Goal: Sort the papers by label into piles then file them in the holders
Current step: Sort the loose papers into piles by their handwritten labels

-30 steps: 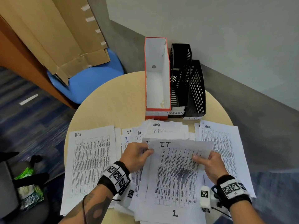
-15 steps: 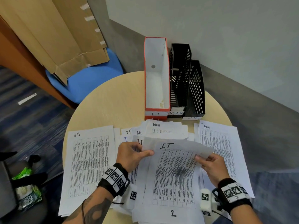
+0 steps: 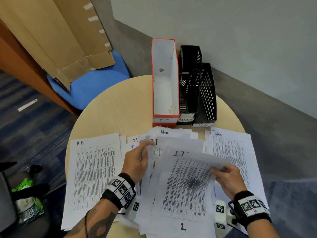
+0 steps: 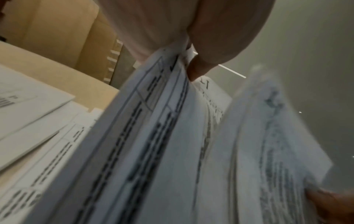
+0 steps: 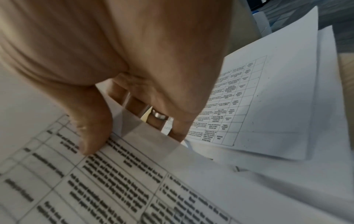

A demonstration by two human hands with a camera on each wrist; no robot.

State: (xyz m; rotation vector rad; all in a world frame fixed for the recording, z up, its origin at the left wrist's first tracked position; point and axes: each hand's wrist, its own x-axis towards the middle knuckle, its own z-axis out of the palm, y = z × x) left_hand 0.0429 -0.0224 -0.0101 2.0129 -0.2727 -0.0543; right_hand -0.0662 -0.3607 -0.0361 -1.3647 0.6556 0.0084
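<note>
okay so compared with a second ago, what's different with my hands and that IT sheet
The right hand now pinches the right edge of the IT sheet and lifts it, so that side curls up. The left hand has left the sheet's top left corner and holds the papers beneath. The H.R pile, Admin pile and three holders stayed put.

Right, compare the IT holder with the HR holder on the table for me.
The IT holder is a white box with solid walls and a red-orange rim; the HR holder is black with perforated walls. The IT holder stands leftmost and looks taller; the HR holder stands rightmost and is lower. Both bear a white handwritten label at the front and hold no papers in view.
</note>
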